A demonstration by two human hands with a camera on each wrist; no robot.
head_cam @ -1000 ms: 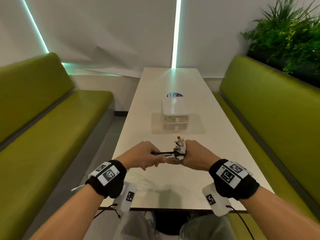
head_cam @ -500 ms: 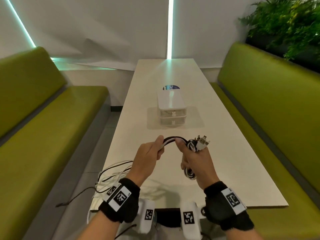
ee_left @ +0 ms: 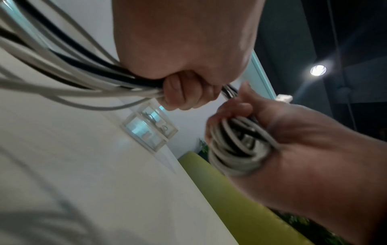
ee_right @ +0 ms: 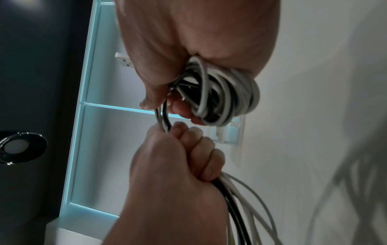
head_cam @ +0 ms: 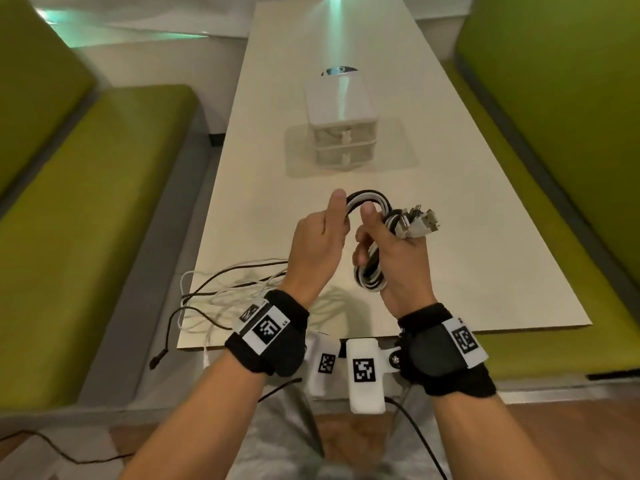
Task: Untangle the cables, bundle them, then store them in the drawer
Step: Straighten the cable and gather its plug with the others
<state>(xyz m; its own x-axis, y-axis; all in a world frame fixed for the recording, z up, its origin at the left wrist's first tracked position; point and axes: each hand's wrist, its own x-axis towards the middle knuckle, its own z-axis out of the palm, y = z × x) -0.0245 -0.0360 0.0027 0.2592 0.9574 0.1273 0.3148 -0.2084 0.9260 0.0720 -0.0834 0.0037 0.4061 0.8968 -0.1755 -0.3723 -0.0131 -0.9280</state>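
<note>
1. The cables [head_cam: 370,271] are being wound as a coil inside the right hand [head_cam: 398,261], clenched around them, plugs sticking out.
2. The left hand [head_cam: 318,244] is gripping the loose strands, probably feeding slack.
3. The drawer unit [head_cam: 341,133] is sitting shut beyond the coil.

Long pale table [head_cam: 263,188], green bench seats [head_cam: 104,202] along both sides, round recessed ceiling light [ee_right: 19,147], grey floor strip [head_cam: 152,306]

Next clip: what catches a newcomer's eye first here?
Two hands raised above the near table edge: the right hand grips a coil of black and white cables, plugs fanning past its fingers. The left hand grips the loose strands feeding it. Beyond, mid-table, a small white drawer unit.
</note>
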